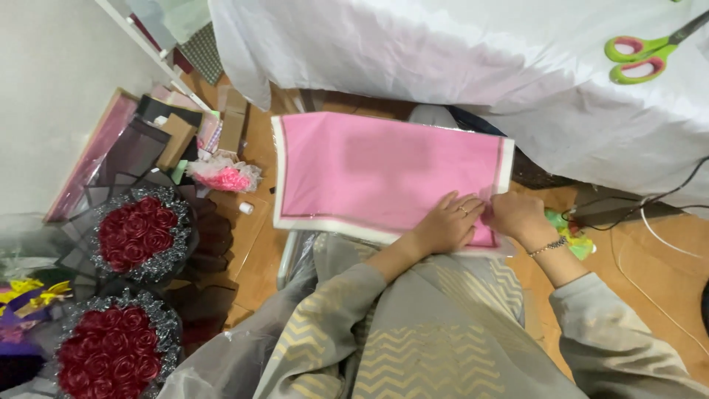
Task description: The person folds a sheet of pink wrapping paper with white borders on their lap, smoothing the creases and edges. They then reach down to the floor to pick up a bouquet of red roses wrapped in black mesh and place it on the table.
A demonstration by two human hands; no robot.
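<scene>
Across the person's lap lies a pink wrapping sheet [384, 174] with a pale border, its far edge just short of the white cloth [458, 59] that hangs from the table above. At the sheet's near right corner both hands meet: the left hand [447, 222] lies flat on the pink, fingers spread narrowly and pressing down, while the right hand [517, 214] curls over the corner edge, seemingly pinching it (the fingertips are hidden behind the left hand, so the grip itself cannot be made out). Bare wooden floor [650, 273] shows to the right of the hands, crossed by thin cables. On the left, room is tighter: two bouquets of dark red roses [136, 233], the lower one cut off by the picture's bottom edge, and a clutter of boxes and paper. Green-handled scissors [642, 55] lie on the cloth, well apart from the hands, blades partly cut off.
</scene>
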